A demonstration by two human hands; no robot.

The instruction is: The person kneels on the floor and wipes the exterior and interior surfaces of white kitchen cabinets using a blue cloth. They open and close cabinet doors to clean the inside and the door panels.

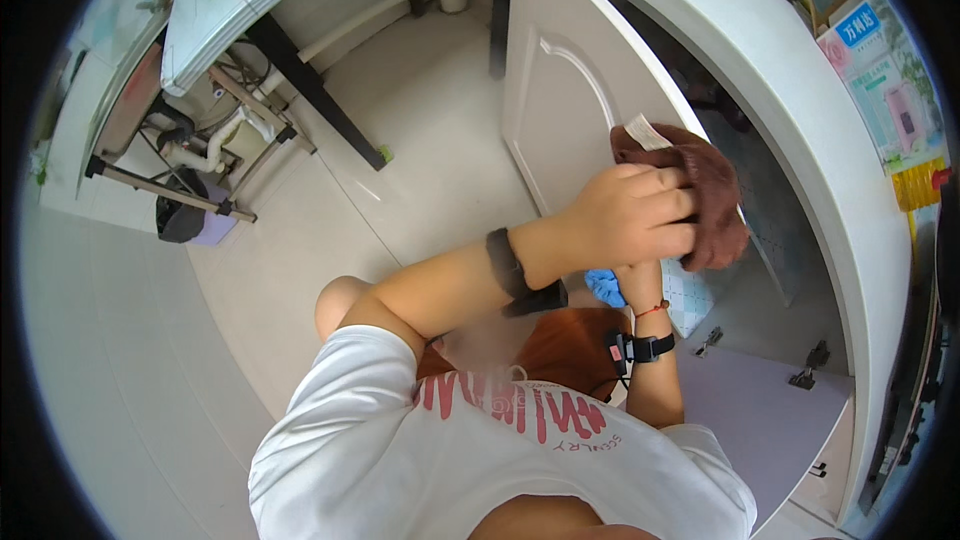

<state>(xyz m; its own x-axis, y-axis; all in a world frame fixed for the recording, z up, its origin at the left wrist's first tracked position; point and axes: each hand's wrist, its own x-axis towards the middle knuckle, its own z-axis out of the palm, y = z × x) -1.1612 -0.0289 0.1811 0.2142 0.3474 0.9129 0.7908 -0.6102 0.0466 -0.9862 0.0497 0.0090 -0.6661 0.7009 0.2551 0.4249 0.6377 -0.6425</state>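
Note:
My left hand (641, 214) is closed on a dark brown cloth (716, 202) with a white tag, in front of the edge of an open white cabinet door (559, 67). Just below and partly behind it is my right hand (639, 281); its fingers are mostly hidden, so its grip cannot be told. A crumpled blue cloth-like thing (604, 288) shows beside my right hand. Both wrists wear black straps, the right one also a red cord. Beyond the hands, the cabinet's interior is dark, with things that cannot be made out.
A second cabinet door (742, 405) stands open at lower right, with metal hinges. Above the cabinet runs a white countertop (832, 165) holding a printed box (885, 82). At left are a table (225, 22) with black legs, white drain pipes (217, 150) and a lined bin (195, 217).

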